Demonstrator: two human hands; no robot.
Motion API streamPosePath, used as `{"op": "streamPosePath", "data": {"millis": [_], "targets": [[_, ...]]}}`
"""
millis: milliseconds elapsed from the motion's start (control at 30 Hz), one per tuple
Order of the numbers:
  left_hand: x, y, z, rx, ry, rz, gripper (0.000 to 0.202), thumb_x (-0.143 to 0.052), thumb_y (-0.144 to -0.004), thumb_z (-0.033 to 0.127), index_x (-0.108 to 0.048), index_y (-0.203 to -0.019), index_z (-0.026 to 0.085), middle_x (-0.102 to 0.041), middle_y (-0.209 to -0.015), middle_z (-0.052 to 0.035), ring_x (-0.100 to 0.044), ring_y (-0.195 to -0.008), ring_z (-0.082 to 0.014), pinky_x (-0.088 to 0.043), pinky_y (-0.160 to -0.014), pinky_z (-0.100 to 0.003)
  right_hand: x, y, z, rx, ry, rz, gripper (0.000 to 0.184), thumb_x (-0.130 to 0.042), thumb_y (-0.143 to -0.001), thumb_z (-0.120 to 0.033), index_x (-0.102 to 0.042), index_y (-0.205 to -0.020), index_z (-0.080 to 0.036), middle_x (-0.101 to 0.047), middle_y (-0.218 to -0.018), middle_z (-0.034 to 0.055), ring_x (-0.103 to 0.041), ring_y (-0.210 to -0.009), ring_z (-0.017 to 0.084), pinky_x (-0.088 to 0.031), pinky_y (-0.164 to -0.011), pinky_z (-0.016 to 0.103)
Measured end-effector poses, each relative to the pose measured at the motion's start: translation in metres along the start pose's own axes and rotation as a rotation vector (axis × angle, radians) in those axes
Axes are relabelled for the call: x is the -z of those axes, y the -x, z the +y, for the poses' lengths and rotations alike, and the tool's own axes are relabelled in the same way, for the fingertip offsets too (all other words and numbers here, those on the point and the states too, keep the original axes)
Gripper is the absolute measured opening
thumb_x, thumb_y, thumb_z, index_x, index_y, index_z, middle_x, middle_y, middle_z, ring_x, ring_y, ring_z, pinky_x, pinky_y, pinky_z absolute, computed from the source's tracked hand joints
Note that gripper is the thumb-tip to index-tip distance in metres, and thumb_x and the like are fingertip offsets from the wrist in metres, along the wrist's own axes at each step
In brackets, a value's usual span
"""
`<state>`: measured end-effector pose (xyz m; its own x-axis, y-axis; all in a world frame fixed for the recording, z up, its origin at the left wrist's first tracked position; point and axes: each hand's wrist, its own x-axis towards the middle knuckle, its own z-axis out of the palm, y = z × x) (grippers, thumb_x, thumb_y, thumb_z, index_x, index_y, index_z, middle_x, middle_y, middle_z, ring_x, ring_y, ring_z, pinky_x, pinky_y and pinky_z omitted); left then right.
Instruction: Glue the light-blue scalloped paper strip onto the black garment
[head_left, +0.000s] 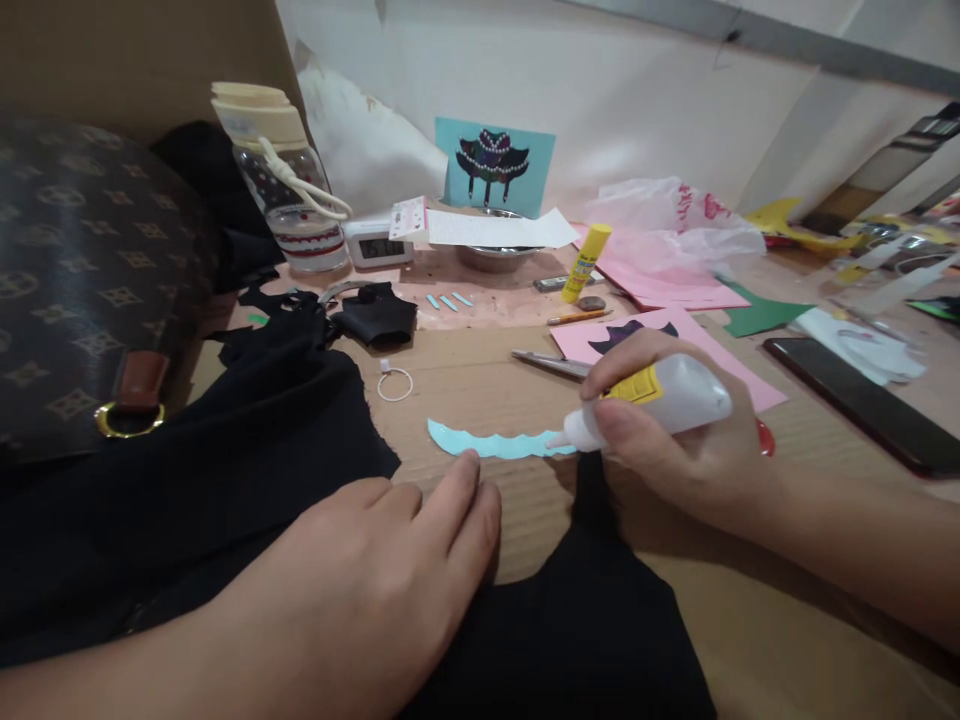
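Note:
A light blue paper strip (487, 445) with a wavy upper edge lies flat on the corrugated cardboard. My right hand (675, 460) is wrapped round a white glue bottle (686, 388) with a yellow label. The bottle is tipped to the left, its nozzle at the right part of the strip. My left hand (367, 560) rests palm down, fingers extended, one fingertip touching the strip's lower edge. Below and between the hands spreads black fabric (562, 640). Behind my right hand, scissors (551, 362) and a pink card (705, 365) with a dark cutout are partly covered.
At left are a brown patterned bag (82, 280), a clear bottle (289, 190) and black scraps (375, 315). Behind stand a digital clock (380, 245), a metal bowl (499, 260), a decorated blue card (499, 165) and a glue stick (586, 263). A phone (862, 405) lies right.

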<state>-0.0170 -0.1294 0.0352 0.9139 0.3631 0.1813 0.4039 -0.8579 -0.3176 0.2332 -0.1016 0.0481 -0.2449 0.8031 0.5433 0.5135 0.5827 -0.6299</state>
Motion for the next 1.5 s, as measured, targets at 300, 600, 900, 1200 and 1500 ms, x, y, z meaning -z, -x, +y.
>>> {"op": "streamPosePath", "data": {"millis": [300,600,900,1200,1500], "targets": [[-0.004,-0.001,0.001,0.001,0.019,0.055,0.053,-0.047,-0.071,0.006,-0.069,-0.120,0.005,-0.076,-0.115,-0.0222,-0.071,-0.059,-0.0263,-0.059,-0.047,-0.038,-0.012,-0.002,0.004,-0.064,-0.069,-0.092,0.019,-0.074,-0.083,-0.032,-0.057,-0.079,-0.024,-0.062,-0.060,-0.0043,-0.054,-0.049,0.013,-0.043,-0.046,0.026],[-0.005,-0.001,0.001,-0.002,-0.017,0.071,0.054,-0.045,-0.071,0.005,-0.068,-0.119,0.006,-0.076,-0.114,-0.0197,-0.066,-0.059,-0.0233,-0.054,-0.047,-0.035,-0.011,-0.002,0.004,-0.076,-0.072,-0.126,0.019,-0.073,-0.082,-0.029,-0.056,-0.076,-0.022,-0.061,-0.058,-0.0048,-0.051,-0.046,0.011,-0.039,-0.042,0.023],[-0.008,0.002,0.002,0.008,-0.010,0.080,0.054,-0.041,-0.072,0.004,-0.063,-0.121,0.005,-0.074,-0.116,-0.0190,-0.063,-0.059,-0.0218,-0.050,-0.048,-0.035,-0.008,-0.003,0.003,-0.076,-0.007,-0.122,0.019,-0.070,-0.081,-0.032,-0.055,-0.072,-0.023,-0.062,-0.057,-0.0037,-0.053,-0.047,0.012,-0.042,-0.043,0.024],[-0.015,0.007,0.005,0.038,-0.010,0.071,0.057,-0.042,-0.074,0.005,-0.057,-0.129,0.007,-0.070,-0.122,-0.0186,-0.062,-0.065,-0.0230,-0.047,-0.051,-0.036,-0.002,-0.002,0.001,-0.019,-0.030,-0.048,0.017,-0.072,-0.085,-0.030,-0.057,-0.079,-0.025,-0.064,-0.063,-0.0030,-0.057,-0.053,0.014,-0.045,-0.050,0.028],[-0.009,0.002,0.002,0.003,-0.007,0.073,0.055,-0.039,-0.073,0.002,-0.060,-0.124,0.004,-0.074,-0.118,-0.0190,-0.062,-0.058,-0.0223,-0.049,-0.049,-0.037,-0.019,0.000,0.005,-0.057,-0.114,-0.112,0.021,-0.075,-0.084,-0.034,-0.058,-0.081,-0.022,-0.058,-0.062,-0.0057,-0.051,-0.052,0.010,-0.041,-0.050,0.024]]}}
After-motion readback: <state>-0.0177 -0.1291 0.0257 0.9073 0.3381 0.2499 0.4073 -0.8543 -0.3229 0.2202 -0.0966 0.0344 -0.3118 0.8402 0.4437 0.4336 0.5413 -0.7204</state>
